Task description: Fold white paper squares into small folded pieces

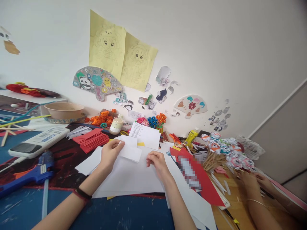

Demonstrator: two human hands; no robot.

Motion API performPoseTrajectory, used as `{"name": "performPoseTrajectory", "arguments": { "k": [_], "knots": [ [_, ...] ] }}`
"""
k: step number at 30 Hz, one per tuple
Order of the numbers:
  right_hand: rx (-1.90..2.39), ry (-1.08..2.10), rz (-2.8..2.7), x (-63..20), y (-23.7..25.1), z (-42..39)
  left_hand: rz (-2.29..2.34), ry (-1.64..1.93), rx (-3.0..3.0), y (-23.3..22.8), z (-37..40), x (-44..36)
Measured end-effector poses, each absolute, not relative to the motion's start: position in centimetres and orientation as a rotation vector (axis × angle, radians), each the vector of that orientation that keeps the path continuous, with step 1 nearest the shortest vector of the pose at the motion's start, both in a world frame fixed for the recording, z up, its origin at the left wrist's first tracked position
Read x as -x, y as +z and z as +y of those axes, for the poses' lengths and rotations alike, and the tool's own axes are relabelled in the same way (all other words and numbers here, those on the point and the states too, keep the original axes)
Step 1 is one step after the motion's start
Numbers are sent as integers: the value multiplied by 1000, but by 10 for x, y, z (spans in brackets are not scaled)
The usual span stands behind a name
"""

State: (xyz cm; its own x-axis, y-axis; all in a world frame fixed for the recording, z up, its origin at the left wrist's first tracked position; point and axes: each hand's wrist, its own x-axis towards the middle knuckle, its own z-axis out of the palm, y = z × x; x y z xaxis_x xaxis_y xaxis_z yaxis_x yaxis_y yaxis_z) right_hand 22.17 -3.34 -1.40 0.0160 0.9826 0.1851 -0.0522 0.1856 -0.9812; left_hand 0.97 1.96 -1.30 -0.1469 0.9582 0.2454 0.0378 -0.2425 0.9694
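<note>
My left hand (110, 155) pinches a white paper slip (130, 152) between thumb and fingers, above a large white sheet (134, 179). Just beyond it stands a white paper (145, 135) with lines of small writing on its left part. To the right of the slip is my right hand (157, 162), its fingers loosely bent and apart from the paper; nothing shows in them. More white paper (90, 159) lies left of my left wrist, below a fanned stack of red envelopes (91, 140).
At left are a blue glue gun (39, 171), a white power strip (39, 142) and a beige bowl (63, 110). A glue bottle (116, 124) stands behind the papers. A red sheet (203, 179) lies right. Farther right, another person's hands (254, 182) are beside wrapped flowers (227, 147).
</note>
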Motion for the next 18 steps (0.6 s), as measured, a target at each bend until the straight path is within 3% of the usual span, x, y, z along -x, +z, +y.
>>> {"name": "performPoseTrajectory", "arguments": {
  "k": [7, 18],
  "knots": [
    [1052, 1058, -1312, -211, -13, -34, 943, 1304, -1218, -9, 3, -24],
    [1085, 1028, -1290, -209, -5, -42, 803, 921, -1893, -5, -12, -32]
  ]
}}
